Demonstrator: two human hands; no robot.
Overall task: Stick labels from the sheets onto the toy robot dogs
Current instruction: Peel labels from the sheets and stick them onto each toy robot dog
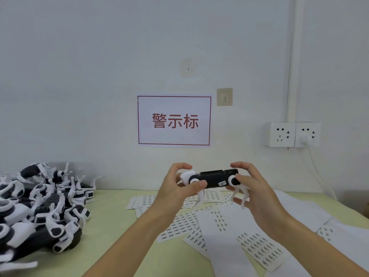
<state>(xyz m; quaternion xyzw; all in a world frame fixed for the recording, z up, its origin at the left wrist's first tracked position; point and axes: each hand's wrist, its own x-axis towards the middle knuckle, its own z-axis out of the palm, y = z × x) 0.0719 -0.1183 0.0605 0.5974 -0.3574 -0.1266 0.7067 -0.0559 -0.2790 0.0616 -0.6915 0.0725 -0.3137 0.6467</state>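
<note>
Toy robot dog held up in both hands above the label sheets.

Nearest, the label sheets (217,222) lie fanned over the green table (111,216), some rows already bare, with a pile of toy dogs (38,208) heaped at the left edge. Above the sheets, the left hand (177,186) curls round the white end of the toy robot dog (214,177), thumb laid across its front, while the right hand (253,188) pinches the other end, fingertips on the white joint. The dog hangs level between the two grips, legs down, a small white label (222,183) on its black side facing the camera. Behind, on the wall, hang a red-bordered sign (174,120), two adhesive hooks (224,96) and a double power socket (292,134).
</note>
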